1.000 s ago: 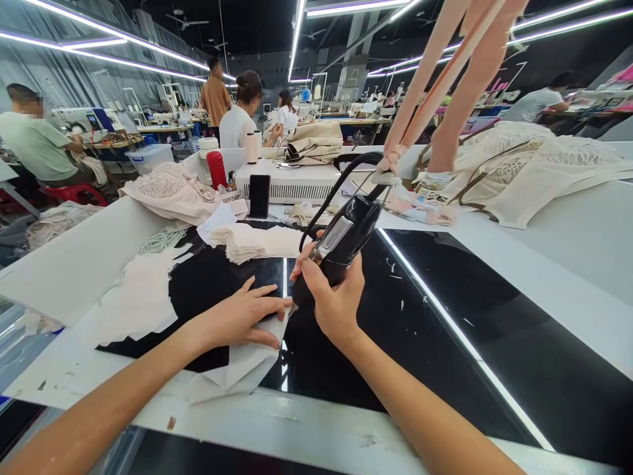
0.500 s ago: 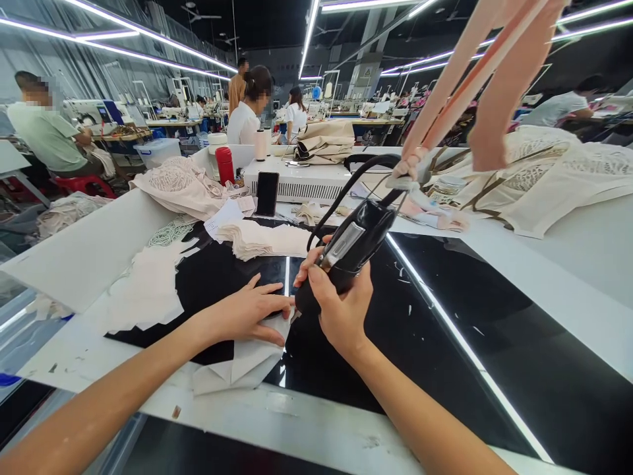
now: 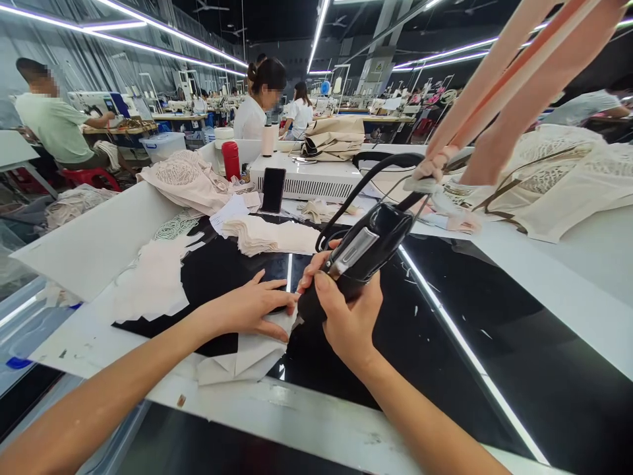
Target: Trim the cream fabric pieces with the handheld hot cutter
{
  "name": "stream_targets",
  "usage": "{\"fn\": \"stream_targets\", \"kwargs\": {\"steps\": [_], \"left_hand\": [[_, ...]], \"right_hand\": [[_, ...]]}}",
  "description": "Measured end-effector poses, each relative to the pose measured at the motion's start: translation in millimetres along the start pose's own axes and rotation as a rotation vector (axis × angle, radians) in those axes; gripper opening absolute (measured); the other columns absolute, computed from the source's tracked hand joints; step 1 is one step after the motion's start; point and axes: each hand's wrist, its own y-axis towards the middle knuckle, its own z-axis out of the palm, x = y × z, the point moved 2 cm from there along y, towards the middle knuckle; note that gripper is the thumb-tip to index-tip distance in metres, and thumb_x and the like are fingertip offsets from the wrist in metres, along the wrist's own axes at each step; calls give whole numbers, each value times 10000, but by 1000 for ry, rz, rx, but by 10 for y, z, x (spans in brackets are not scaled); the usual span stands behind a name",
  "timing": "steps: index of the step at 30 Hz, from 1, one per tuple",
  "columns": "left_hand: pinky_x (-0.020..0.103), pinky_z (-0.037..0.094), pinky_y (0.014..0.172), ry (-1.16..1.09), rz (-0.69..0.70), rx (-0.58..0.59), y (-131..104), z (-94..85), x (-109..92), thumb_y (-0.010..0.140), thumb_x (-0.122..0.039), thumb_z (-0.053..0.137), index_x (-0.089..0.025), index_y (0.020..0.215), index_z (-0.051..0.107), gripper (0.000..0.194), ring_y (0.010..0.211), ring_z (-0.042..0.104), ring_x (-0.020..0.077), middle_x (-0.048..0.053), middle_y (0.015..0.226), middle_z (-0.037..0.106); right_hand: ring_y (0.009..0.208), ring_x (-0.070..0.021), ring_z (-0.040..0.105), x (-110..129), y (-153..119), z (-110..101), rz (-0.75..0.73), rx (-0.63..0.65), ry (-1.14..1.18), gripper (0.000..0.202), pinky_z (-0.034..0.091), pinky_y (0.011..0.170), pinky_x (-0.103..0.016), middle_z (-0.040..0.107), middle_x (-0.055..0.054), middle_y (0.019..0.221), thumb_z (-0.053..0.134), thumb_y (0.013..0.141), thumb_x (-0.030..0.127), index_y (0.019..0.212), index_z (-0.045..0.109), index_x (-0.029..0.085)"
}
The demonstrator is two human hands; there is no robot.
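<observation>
A black corded hand tool (image 3: 366, 247) with a silver plate on its side is gripped in my right hand (image 3: 349, 316), fingers wrapped round its body. It tilts, its lower end close to a pale fabric piece (image 3: 247, 359) on the glossy black surface (image 3: 459, 369); whether that end touches the cloth is hidden. My left hand (image 3: 260, 307) lies spread over the fabric, fingertips beside the tool. Peach fabric strips (image 3: 494, 99) are knotted to the tool's top end and run up out of view.
Behind my hands lie stacked fabric pieces (image 3: 271, 235), a phone (image 3: 273, 190) and a red bottle (image 3: 230, 160). More cut fabric (image 3: 153, 277) is at left; lace garments (image 3: 554, 171) are at right. A black cable (image 3: 356, 188) loops behind the tool. Several people work at machines beyond.
The view has shifted slightly. The tool leans a little further to the right at its top, and the peach strips have swung. My left hand stays on the fabric.
</observation>
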Motion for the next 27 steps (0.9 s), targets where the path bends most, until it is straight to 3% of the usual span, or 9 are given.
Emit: {"fn": "stream_targets", "kwargs": {"steps": [5,10,15,21,27], "left_hand": [[711,58,1255,-23,20,2,-8,-8,13,903,-463,793,-277,1328,622,494,1562,310,334,95,1548,537],[748,90,1231,-14,14,-5,1,-24,-13,844,-427,852,-277,1240,655,467,1543,348,340,77,1475,601],[748,94,1231,-12,36,-12,-8,-15,-23,833,-435,861,-270,1240,650,487,1550,334,341,86,1512,573],[695,109,1268,56,0,-153,-245,-29,-56,834,-462,853,-247,1250,625,521,1587,246,340,110,1621,454],[674,179,1271,79,-51,-236,-501,3,-72,917,-364,793,-246,1234,618,381,1557,331,319,95,1582,512]], "right_hand": [[616,-120,618,75,3,23,-20,19,60,316,574,589,-279,654,55,822,757,847,260,1108,579,271],[640,-132,632,99,-54,42,-17,21,21,284,590,626,-305,667,42,837,758,837,260,1054,575,265],[649,-141,655,85,-60,41,0,17,-5,291,609,642,-320,670,41,826,760,829,255,1051,573,261],[607,-117,626,152,7,35,-13,8,95,323,586,574,-274,662,57,813,761,832,231,1092,576,273],[599,-119,633,149,-1,64,-24,23,84,336,576,557,-268,656,57,798,760,824,226,1100,574,272]]}}
